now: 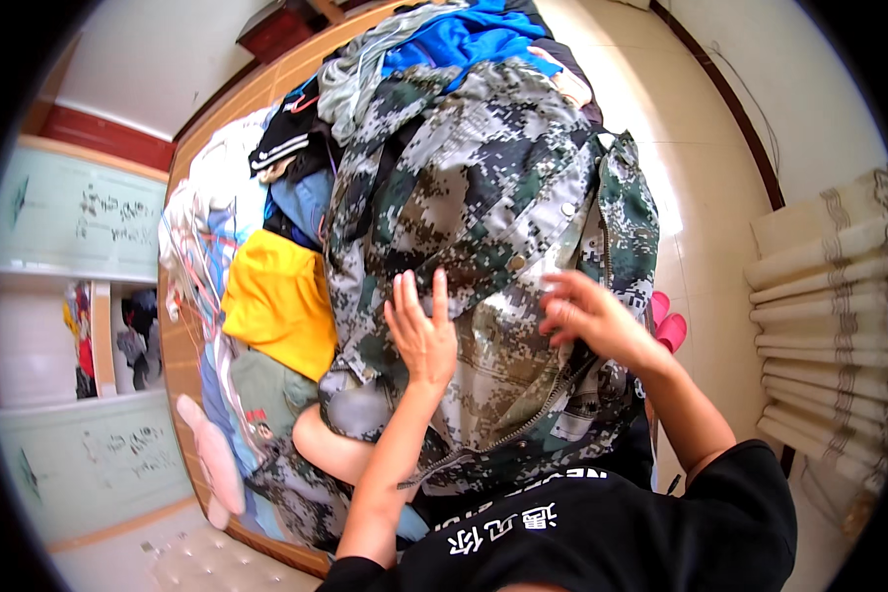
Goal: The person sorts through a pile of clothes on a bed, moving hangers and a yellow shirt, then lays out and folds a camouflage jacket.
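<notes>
A camouflage jacket [481, 177] with a metal zipper and snap buttons lies spread before me, partly over my lap. My left hand [423, 333] rests palm down on its lower middle, fingers apart. Above the unzipped front edge, my right hand [588, 314] has its fingers loosely bent and apart, with nothing visible between them; whether it touches the cloth I cannot tell. To the left of the jacket lies a folded yellow garment [281, 303]. A grey-green garment [274, 388] is just below that one.
Blue cloth [466, 37], grey cloth [348, 81] and white clothes [222, 170] are heaped around the jacket on a wooden bed [185, 355]. A pink plush toy [211, 455] lies at the bed's left edge. Pink slippers [670, 325] stand on the floor near a curtain [829, 325].
</notes>
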{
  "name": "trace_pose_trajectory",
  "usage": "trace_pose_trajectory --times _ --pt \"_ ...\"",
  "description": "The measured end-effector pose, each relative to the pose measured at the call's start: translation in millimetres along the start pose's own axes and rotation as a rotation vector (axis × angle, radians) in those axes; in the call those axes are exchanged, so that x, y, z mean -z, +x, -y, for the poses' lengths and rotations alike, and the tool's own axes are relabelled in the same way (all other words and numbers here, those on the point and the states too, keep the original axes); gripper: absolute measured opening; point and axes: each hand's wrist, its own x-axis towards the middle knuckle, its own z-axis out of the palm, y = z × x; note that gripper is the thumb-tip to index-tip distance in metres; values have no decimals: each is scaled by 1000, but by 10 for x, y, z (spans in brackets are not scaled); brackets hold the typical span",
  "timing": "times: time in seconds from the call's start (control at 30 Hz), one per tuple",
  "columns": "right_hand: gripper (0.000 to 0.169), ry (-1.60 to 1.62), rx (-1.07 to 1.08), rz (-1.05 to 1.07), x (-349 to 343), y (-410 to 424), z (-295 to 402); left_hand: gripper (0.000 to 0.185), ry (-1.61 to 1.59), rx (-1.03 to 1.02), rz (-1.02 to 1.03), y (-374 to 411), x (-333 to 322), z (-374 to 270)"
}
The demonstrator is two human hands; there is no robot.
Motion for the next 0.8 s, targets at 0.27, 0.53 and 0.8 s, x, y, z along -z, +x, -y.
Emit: trace_pose_trajectory --times 0.27,0.53,0.8 --pt "18 660 59 -472 719 916 -195 13 -453 141 155 61 680 -40" --pt "26 -330 837 -656 -158 1166 987 25 -591 376 383 -362 909 -375" --pt "28 -866 970 69 -1135 1052 59 30 -1549 1152 266 -941 464 -168"
